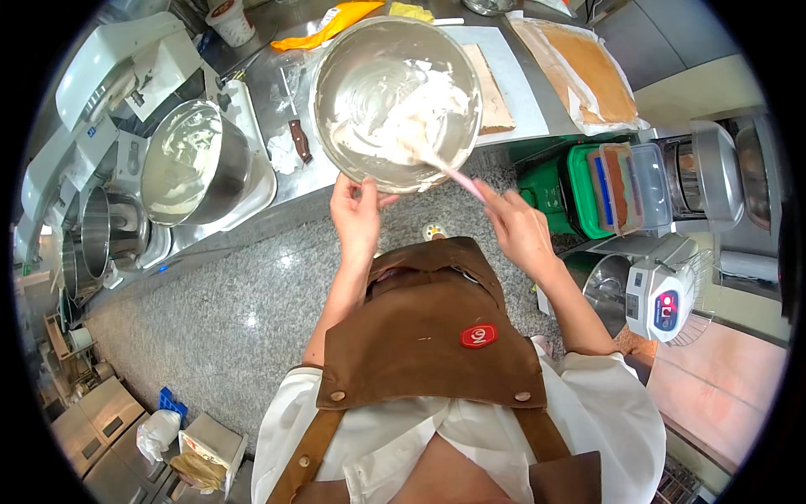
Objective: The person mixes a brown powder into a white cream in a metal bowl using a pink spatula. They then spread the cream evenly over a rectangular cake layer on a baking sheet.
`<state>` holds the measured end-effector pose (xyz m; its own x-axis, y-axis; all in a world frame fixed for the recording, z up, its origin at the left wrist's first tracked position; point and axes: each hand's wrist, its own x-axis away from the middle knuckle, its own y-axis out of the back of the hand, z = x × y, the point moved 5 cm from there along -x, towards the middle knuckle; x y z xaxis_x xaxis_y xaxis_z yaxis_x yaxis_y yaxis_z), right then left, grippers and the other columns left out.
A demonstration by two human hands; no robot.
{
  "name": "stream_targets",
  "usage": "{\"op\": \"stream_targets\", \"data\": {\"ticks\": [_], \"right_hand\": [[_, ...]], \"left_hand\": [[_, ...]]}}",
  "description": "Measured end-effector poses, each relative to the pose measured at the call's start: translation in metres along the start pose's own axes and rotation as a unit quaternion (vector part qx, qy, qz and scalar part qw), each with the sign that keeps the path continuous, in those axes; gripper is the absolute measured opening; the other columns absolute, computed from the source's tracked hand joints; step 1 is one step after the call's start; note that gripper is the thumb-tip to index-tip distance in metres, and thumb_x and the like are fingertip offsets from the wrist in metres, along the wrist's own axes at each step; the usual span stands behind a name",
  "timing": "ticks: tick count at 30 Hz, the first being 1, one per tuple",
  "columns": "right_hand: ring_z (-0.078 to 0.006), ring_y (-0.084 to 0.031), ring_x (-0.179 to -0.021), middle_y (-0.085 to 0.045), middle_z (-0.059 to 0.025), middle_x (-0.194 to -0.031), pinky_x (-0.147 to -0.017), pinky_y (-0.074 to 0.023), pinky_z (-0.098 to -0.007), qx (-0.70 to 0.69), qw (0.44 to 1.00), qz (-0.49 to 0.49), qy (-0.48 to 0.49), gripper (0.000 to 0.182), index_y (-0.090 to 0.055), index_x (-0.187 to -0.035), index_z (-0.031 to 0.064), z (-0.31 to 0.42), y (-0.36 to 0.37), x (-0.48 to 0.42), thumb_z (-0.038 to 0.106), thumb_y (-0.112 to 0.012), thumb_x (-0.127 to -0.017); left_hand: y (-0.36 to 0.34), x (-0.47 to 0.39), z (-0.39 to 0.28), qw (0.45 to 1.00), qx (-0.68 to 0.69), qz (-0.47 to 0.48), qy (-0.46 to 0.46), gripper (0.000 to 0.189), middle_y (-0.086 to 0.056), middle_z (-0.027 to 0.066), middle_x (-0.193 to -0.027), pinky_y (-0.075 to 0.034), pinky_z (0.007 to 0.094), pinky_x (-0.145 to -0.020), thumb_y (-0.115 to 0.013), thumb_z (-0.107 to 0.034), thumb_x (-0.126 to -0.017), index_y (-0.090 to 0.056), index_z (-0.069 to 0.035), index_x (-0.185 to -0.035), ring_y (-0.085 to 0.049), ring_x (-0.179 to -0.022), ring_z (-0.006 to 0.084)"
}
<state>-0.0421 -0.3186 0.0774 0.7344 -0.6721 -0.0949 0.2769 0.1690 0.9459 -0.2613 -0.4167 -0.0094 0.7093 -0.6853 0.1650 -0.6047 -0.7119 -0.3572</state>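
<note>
A wide stainless steel mixing bowl (334,82) is tipped towards me at the edge of the steel counter, with white cream (434,94) heaped and smeared inside. My left hand (357,208) grips the near rim, thumb up against it. In my right hand (519,230) is the pink handle of a spatula (463,181), whose head sits in the cream and is partly hidden by it. Behind the bowl, a brown cake sheet (494,94) with a pale spread on top lies on white paper (526,94), partly covered by the bowl.
Left of the bowl are a brown-handled knife (299,138) and a stand mixer (113,82) with a cream-coated bowl (230,170). Another sheet cake (589,72) lies on paper at the right. Below it stand a green bin (576,183), plastic containers (648,183) and another machine (658,305).
</note>
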Motion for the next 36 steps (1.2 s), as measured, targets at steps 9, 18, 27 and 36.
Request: {"op": "stream_targets", "data": {"ticks": [9, 18, 27, 36], "right_hand": [[-0.0305, -0.059, -0.059, -0.057, -0.0117, -0.072, -0.053, -0.0470, -0.0432, 0.017, 0.997, -0.079, 0.000, 0.035, -0.062, -0.122, 0.0153, -0.013, 0.040, -0.023, 0.011, -0.060, -0.088], [-0.0275, -0.063, -0.063, -0.062, -0.0114, -0.072, -0.057, -0.0501, -0.0409, 0.025, 0.999, 0.027, -0.013, 0.027, -0.068, -0.113, 0.0148, -0.014, 0.071, -0.009, 0.015, -0.061, -0.087], [-0.0360, -0.063, -0.067, -0.065, -0.0139, -0.078, -0.059, -0.0498, -0.0467, 0.113, 0.994, 0.002, -0.014, 0.028, -0.064, -0.116, 0.0166, -0.109, 0.072, -0.040, 0.021, -0.056, -0.090], [-0.0020, -0.028, -0.043, -0.036, 0.0074, -0.059, -0.039, -0.0226, -0.0180, -0.773, 0.460, 0.246, -0.362, 0.034, -0.053, -0.124, -0.0044, -0.192, 0.007, 0.018, 0.019, -0.045, -0.101]], "left_hand": [[-0.001, 0.007, 0.007, 0.999, -0.032, 0.018, 0.010, 0.019, -0.064, 0.0132, -0.099, -0.061, 0.0331, -0.070, -0.043, -0.005, -0.098, -0.052, 0.004, -0.112, -0.068, -0.079, 0.0204], [-0.013, 0.002, 0.013, 0.999, 0.009, 0.019, 0.032, 0.018, -0.054, 0.0057, -0.090, -0.061, 0.0291, -0.066, -0.045, -0.001, -0.096, -0.052, 0.004, -0.112, -0.065, -0.073, 0.0168], [-0.060, -0.013, 0.022, 0.995, -0.054, 0.079, -0.016, 0.018, -0.058, 0.0063, -0.091, -0.060, 0.0280, -0.066, -0.047, -0.001, -0.096, -0.053, 0.003, -0.112, -0.066, -0.076, 0.0159], [-0.193, -0.032, 0.085, 0.997, -0.035, 0.073, 0.007, 0.017, -0.059, 0.0086, -0.097, -0.062, 0.0287, -0.070, -0.046, 0.001, -0.095, -0.053, 0.003, -0.111, -0.065, -0.078, 0.0160]]}}
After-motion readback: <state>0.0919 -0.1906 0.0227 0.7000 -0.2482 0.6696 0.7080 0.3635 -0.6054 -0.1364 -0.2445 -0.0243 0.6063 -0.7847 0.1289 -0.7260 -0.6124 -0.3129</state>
